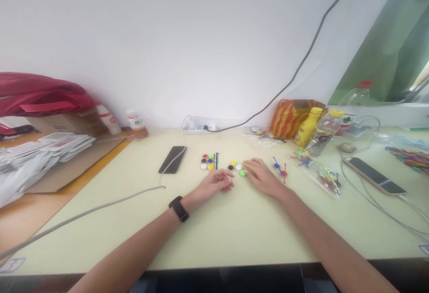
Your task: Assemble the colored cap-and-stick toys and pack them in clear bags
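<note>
My left hand, with a black watch on its wrist, rests palm-inward on the table. Its fingers are loosely bent and apart, and nothing shows in them. My right hand lies with fingers stretched out beside a loose group of small round pieces, partly covering one at its edge. In that group are a black piece, a white piece, a yellow piece and a bright green piece. Left of them, several coloured round pieces stand in rows next to upright-laid thin coloured arrows.
Blue and red arrow spinners lie right of my right hand, near a plastic bag of small parts. A black phone with a cable lies left. Bottles, a striped bag and another phone stand or lie right.
</note>
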Demonstrator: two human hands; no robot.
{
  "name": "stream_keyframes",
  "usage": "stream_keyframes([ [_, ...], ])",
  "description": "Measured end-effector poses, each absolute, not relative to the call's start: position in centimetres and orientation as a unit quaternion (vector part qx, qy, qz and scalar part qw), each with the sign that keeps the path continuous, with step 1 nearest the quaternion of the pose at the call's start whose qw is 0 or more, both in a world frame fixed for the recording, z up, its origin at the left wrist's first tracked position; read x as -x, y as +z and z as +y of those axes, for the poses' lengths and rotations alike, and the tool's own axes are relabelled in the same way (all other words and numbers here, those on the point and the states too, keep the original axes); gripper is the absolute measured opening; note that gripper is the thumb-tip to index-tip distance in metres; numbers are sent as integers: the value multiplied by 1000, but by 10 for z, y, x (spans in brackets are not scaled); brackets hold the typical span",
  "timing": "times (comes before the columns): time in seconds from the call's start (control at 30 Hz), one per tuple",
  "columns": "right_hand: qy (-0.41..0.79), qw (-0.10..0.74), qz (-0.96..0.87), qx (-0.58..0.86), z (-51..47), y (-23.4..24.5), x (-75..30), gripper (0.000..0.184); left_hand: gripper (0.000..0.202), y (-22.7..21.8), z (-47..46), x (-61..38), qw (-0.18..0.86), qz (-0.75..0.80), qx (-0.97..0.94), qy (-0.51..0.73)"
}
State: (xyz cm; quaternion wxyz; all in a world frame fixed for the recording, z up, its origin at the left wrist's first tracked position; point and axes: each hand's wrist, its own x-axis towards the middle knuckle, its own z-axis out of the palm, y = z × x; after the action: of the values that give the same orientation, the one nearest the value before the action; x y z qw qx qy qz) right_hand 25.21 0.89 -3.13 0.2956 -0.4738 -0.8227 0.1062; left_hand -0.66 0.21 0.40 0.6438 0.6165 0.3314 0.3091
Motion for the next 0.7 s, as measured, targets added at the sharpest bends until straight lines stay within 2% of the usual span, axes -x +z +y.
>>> stream_keyframes([
  [0.2,78,408,-746,521,14,-30,-252,28,37,4,2,6,642,334,-616,310],
  [0.33,133,459,-697,534,11,-26,-248,19,38,3,2,7,642,331,-619,308],
  [0.43,183,457,-692,528,6,-22,-247,18,38,2,3,7,635,335,-621,315],
  [0.57,176,426,-703,541,2,-18,-249,16,36,0,2,6,610,339,-637,328],
  [0.7,242,399,-715,521,-4,-15,-246,15,39,-6,-2,6,504,337,-718,342],
])
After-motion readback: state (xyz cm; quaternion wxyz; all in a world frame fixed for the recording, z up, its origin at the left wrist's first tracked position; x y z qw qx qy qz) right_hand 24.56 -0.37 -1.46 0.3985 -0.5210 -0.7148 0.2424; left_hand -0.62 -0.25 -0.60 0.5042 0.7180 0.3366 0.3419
